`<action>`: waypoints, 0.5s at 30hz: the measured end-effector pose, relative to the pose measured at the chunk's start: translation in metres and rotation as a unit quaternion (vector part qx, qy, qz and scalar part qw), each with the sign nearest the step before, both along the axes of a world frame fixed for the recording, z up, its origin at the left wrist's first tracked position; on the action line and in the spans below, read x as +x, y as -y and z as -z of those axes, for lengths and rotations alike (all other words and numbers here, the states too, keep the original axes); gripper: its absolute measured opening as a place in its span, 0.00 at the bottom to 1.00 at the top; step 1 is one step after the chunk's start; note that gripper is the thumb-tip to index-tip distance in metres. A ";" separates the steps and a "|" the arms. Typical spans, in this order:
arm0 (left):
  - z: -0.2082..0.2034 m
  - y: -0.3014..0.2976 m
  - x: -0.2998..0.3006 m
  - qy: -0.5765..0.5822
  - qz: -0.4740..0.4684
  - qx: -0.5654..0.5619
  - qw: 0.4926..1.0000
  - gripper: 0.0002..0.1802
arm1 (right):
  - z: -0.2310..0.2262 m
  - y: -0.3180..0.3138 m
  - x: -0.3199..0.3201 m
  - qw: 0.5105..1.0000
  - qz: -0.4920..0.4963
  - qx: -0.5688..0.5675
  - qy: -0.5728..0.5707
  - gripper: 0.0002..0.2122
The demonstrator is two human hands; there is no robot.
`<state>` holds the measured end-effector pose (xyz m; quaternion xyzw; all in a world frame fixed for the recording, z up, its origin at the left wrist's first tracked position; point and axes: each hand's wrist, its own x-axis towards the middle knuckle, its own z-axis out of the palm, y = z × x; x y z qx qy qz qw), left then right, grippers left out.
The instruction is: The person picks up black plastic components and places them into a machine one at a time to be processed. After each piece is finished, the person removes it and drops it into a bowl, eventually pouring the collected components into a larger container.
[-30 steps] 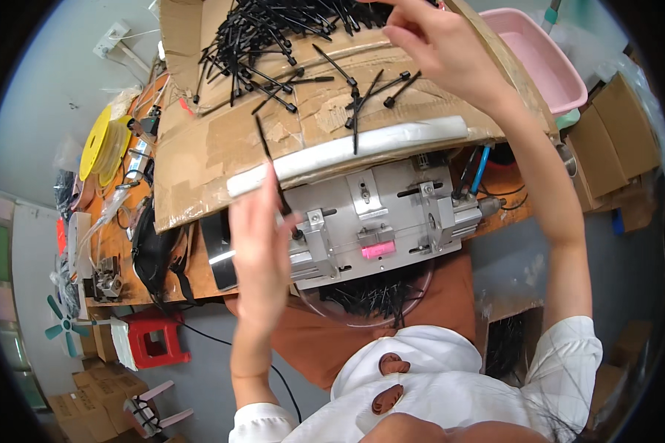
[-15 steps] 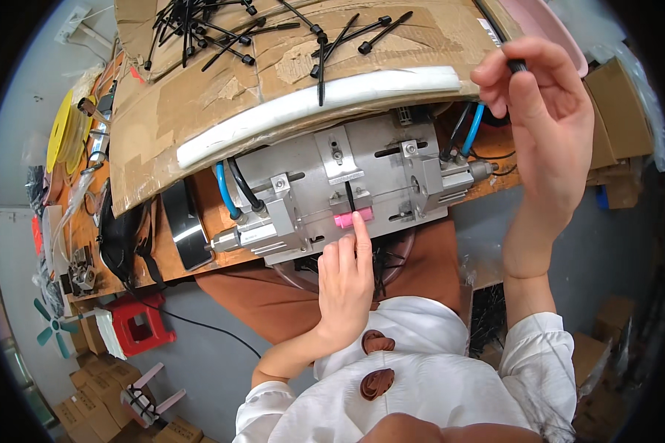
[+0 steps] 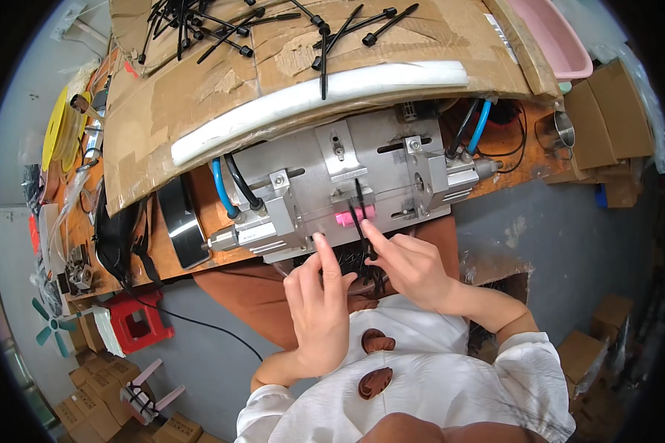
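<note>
Gripping the thin black plastic cable tie [image 3: 359, 214], the right hand [image 3: 410, 266] should seat it straight in the grey metal fixture [image 3: 347, 184]; the left hand [image 3: 319, 303] rests open.

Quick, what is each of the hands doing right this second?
Left hand: fingers extended, holding nothing, fingertips at the front edge of the metal fixture.
Right hand: pinching a black cable tie that stands in the fixture's slot.

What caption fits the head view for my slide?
Right hand sets a black cable tie on a metal fixture; left hand at its front edge.
</note>
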<state>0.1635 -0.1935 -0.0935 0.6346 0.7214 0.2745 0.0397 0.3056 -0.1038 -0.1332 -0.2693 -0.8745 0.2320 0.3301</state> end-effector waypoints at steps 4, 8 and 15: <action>-0.002 0.006 -0.004 0.014 -0.025 -0.019 0.999 0.44 | 0.002 -0.003 -0.010 0.999 -0.009 0.010 0.030 0.31; -0.009 -0.004 -0.015 -0.019 0.001 0.008 1.000 0.42 | -0.002 -0.002 -0.007 0.998 -0.001 0.000 0.062 0.33; -0.079 -0.174 -0.107 -0.190 0.029 0.228 0.954 0.10 | -0.080 -0.039 0.002 0.994 -0.013 0.090 0.064 0.24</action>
